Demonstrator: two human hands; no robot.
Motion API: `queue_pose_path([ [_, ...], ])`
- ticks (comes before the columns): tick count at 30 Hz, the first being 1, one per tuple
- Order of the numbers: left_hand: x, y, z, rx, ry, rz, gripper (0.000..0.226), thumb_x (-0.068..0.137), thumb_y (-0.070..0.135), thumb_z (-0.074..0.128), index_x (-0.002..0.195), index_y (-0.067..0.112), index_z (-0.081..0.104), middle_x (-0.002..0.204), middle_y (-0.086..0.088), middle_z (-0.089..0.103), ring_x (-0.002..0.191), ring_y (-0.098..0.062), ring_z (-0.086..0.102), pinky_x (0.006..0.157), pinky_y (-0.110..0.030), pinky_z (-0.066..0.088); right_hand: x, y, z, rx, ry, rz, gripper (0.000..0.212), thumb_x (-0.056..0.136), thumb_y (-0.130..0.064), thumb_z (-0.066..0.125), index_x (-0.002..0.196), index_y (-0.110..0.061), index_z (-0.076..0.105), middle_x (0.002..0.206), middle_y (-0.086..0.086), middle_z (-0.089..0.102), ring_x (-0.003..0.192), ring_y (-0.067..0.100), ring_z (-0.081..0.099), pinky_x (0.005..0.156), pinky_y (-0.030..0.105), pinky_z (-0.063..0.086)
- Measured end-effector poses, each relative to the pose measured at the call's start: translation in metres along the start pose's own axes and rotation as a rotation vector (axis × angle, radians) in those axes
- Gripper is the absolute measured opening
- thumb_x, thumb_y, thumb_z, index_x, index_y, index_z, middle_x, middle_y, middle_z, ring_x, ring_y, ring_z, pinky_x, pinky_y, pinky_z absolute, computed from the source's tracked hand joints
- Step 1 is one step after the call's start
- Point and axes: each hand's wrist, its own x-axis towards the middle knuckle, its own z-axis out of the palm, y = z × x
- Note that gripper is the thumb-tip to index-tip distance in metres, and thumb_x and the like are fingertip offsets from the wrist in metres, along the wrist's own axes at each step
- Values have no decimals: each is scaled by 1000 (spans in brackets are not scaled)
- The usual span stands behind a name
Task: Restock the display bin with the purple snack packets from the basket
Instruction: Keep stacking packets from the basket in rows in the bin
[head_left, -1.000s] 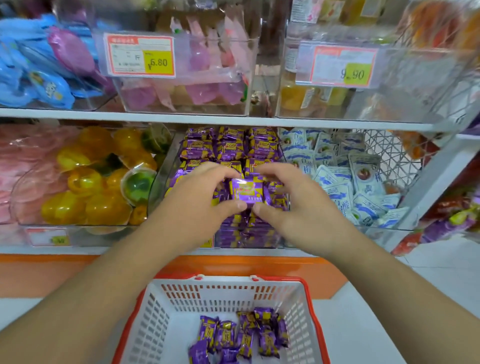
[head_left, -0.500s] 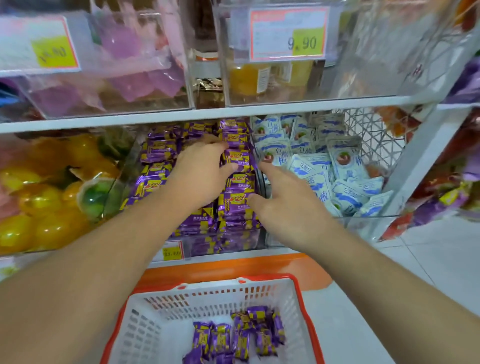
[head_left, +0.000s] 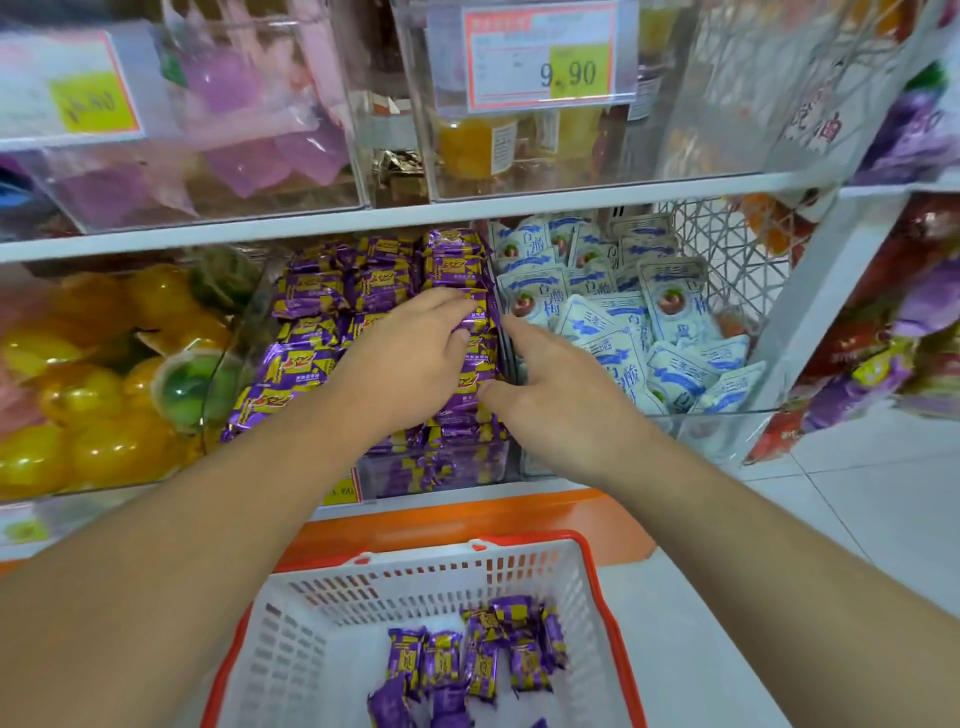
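Presently, step in hand: settling purple snack packets (head_left: 457, 332) into the display bin (head_left: 431, 467) on the lower shelf.
Left hand (head_left: 410, 358): lies on the packet pile; its fingers (head_left: 447, 304) curl over the top of one packet and pinch it with the thumb.
Right hand (head_left: 561, 389): fingers extended and relaxed, grasping nothing, pressing at the right edge of the purple stack beside the bin's divider wall.
Remaining stock: a small heap of packets (head_left: 472, 660) in the basket (head_left: 597, 587), below the shelf, well apart from both hands.
Neighbouring goods: blue-and-white sachets (head_left: 649, 322) to the right; yellow jelly cups (head_left: 104, 364) to the left.
Handling, judged: each packet looks light, with glossy, probably slippery film round a small firmer core.
Suggested hold: pinch across the body; the crimped ends would likely flex.
Progress, judged: bin nearly full; restocking unfinished.
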Motion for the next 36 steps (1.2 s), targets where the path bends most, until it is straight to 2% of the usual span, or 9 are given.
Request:
queue_pose_path([
  [3,-2,3,-6,-33,-26,-21,48,109,29,42,156,18,41,164,3,35,149,-15,32,118,-24,23,-1,-2,-1,5,-2,-10,44,94,-19,61,137,-21,55,123,-3,61,103,7,46,71,16,35],
  [10,-45,5,-19,-98,40,-16,51,108,36,44,157,25,41,166,10,30,151,-5,24,112,-8,9,-12,-9,-4,-50,24,-60,46,100,-25,62,144,-19,51,142,5,54,114,5,37,74,10,25],
  [15,-117,1,-28,-125,145,-42,43,106,34,46,146,20,54,152,6,50,142,-8,39,115,-13,19,-34,-13,7,-140,132,-141,49,98,-32,64,142,-16,53,137,3,52,130,17,44,97,16,28],
  [18,-169,1,-22,-176,161,-95,44,102,37,46,139,17,60,142,4,57,133,-12,48,113,-16,26,-59,-19,24,-150,125,-184,48,94,-39,59,134,-12,59,127,4,54,122,19,50,104,24,34],
  [21,-219,-13,5,-170,79,-179,46,99,42,47,134,16,62,136,-2,60,129,-21,53,114,-32,37,-82,-19,54,-131,14,-162,42,89,-40,56,119,-11,64,113,5,56,107,22,56,100,32,42],
  [25,-271,-40,60,-111,-155,-373,72,90,58,33,138,13,61,142,-13,57,130,-37,53,114,-45,40,-103,5,105,-216,-247,-78,35,95,-33,62,122,-10,60,119,10,58,112,28,57,102,34,40],
  [27,-288,-56,81,-88,-275,-486,81,87,63,29,147,13,53,155,-13,46,142,-37,42,121,-45,32,-116,28,135,-279,-413,10,37,99,-32,58,128,-8,57,126,11,55,118,28,54,101,34,40],
  [30,-308,-82,110,-25,-428,-648,76,96,68,33,162,31,24,172,-4,7,157,-28,7,127,-47,9,-133,64,178,-352,-631,114,55,99,-46,44,139,-8,49,135,14,50,125,35,51,104,40,43],
  [36,-313,-112,148,-60,-565,-828,83,97,73,33,161,42,-8,167,1,-31,154,-29,-26,125,-58,-5,-149,129,253,-395,-778,286,63,105,-41,47,162,-23,26,166,15,24,151,37,31,118,47,36],
])
